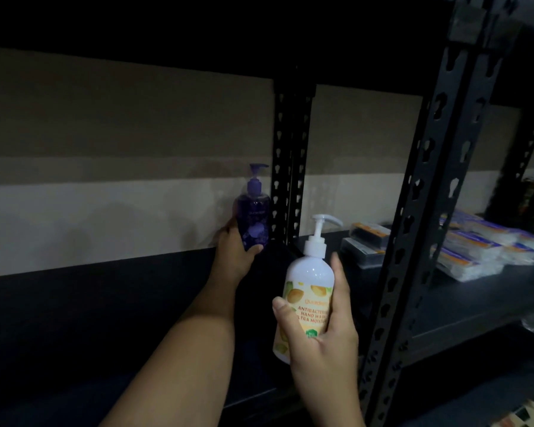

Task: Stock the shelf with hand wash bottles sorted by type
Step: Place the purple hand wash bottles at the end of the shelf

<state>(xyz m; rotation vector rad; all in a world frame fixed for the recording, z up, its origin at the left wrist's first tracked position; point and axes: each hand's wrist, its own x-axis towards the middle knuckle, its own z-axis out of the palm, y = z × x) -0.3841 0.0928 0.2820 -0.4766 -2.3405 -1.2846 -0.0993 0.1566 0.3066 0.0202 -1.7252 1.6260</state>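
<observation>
A purple bottle (254,211) with a purple pump top is held upright by the left hand (233,241). The fingers are wrapped around its lower part, and the thumb is pressed on its front. The bottle is far back on the dark shelf (90,318), close to the pale wall (105,211). It is just beside the black back post (285,167), which is at 3 o'clock from it. It cannot be told if the bottom of the bottle is touching the shelf, because the hand is in the way.

A white bottle (305,297) with a white pump top is gripped by the right hand (321,340). Yellow fruit is pictured on its label, and the words "hand wash" can be read there. This bottle is held up in the air, near the front of the shelf, and it is tilted a little to the right. It is at 5 o'clock from the purple bottle, nearer to the camera. The thumb is laid on its left side and the fingers are curled around its right side.

A thick black front post (413,211) with holes in it is seen at 3 o'clock from the white bottle. Past this post, on the next shelf at 2 o'clock, some flat packs (481,251) in white, blue and orange are stacked. A few darker boxes (367,241) are laid to the left of them.
</observation>
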